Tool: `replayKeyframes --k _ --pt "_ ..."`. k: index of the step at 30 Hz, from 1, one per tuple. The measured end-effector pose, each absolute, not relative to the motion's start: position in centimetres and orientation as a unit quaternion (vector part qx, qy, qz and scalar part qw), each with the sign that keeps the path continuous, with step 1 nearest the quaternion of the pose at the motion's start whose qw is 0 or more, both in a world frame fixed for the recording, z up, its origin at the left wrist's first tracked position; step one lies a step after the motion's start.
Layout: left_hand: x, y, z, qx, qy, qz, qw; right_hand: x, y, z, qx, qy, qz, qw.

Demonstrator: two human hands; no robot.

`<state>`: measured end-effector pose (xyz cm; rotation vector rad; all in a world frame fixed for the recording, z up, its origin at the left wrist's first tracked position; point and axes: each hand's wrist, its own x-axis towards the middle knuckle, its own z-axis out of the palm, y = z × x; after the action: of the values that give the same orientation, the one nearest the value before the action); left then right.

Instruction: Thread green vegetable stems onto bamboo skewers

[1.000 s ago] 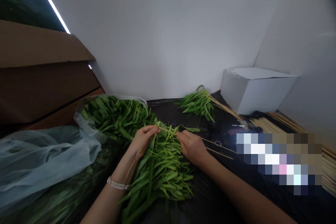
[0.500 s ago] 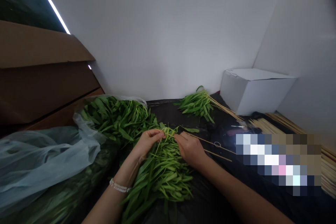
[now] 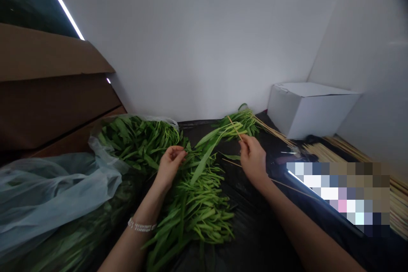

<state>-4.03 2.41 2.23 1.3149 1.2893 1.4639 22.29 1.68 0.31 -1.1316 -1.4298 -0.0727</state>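
Between my forearms a heap of long green leaves [image 3: 204, 208] lies on a black sheet. My right hand [image 3: 253, 157] pinches a thin wooden stick [image 3: 234, 127], with a few long leaves [image 3: 212, 138] crossing it and trailing left. At the heap's upper left, my left hand [image 3: 173, 163] has its thumb and fingertips together; whatever they hold, if anything, is too small to make out. Another thin stick [image 3: 232, 162] lies on the sheet beside a loose leaf. Behind my right hand is a bunch of leaves on sticks [image 3: 247, 114].
An open clear bag of leaves [image 3: 137, 140] is at the left, behind a crumpled plastic bag [image 3: 57, 195]. A cardboard box [image 3: 54, 55] stands at the far left. A white box [image 3: 312, 108] is at the back right, near many wooden sticks [image 3: 321, 153].
My right hand has moved right and away from the heap, with the stick and leaves lifted in it. My left hand has shifted slightly left, apart from the right.
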Motion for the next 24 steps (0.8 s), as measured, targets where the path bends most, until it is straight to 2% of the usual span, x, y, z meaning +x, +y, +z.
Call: replayKeyframes --k 6,9,13,16,21,24 --pt "-3.9 2.2 0.8 0.728 0.489 0.351 0.328 21.8 1.4 0.1 -0.474 -0.653 -0.025 0.59" --pt "-4.1 2.1 0.7 0.759 0.494 0.313 0.287 21.3 1.1 -0.2 -0.471 -0.679 -0.022 0.563" --pt "-4.4 2.2 0.7 0.77 0.479 0.285 0.311 20.8 0.7 -0.2 -0.464 -0.699 -0.026 0.543" --pt "-4.4 2.2 0.9 0.746 0.483 0.32 0.328 20.7 0.5 -0.2 -0.461 -0.708 -0.028 0.534" --pt "-4.5 2.6 1.5 0.606 0.525 0.507 0.316 20.6 0.4 -0.4 -0.458 -0.715 -0.03 0.527" --pt "-4.6 2.9 1.7 0.517 0.515 0.591 0.344 20.2 0.0 -0.4 -0.447 -0.741 -0.033 0.5"
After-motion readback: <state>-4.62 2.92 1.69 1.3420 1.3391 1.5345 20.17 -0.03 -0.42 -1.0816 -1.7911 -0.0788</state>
